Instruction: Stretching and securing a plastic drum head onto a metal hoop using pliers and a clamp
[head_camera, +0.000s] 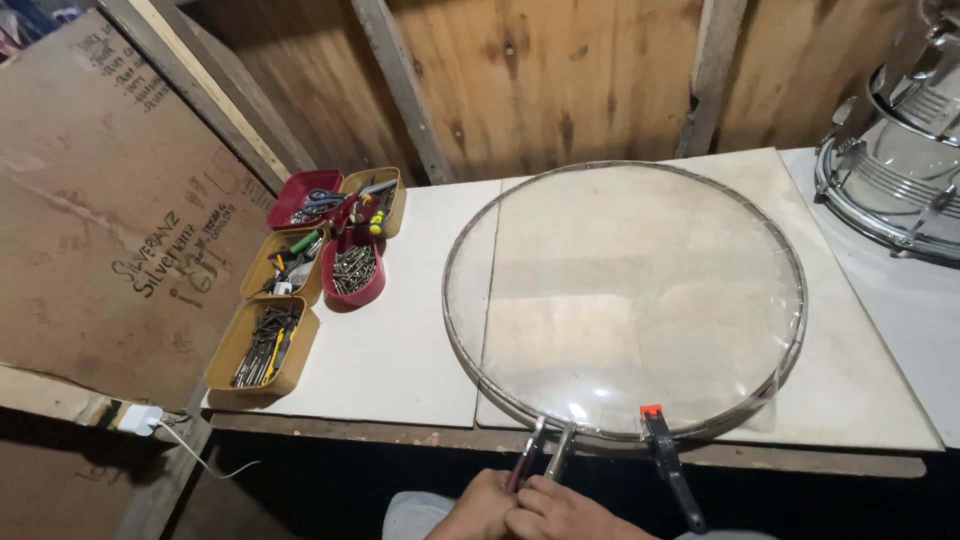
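Both hands sit at the near edge of the view, pressed together: left hand (483, 508) and right hand (560, 515) are clenched around the handles of a pair of pliers (540, 455), whose nose bites the near rim of a big round drumhead (625, 295).

Drumhead: clear film stretched in a thin metal hoop, lying flat on the pale surface (400, 350), its near rim right at the surface's near edge. To the right of the pliers, a clamp (668, 462) with a black handle and orange tip grips the same rim and hangs off the edge.

Handling, as a judgement: light for its span, hoop stiff but easily bent out of round, film prone to creasing or puncture. Take hold at the hoop only, never on the film (two spread grip points would keep it from flexing).

Far left: a cluster of small trays (300, 265), yellow and red, filled with screws, bits and small tools. Far right: a shiny metal drum shell (895, 170). Wooden plank wall behind, a cardboard sheet leaning at left.
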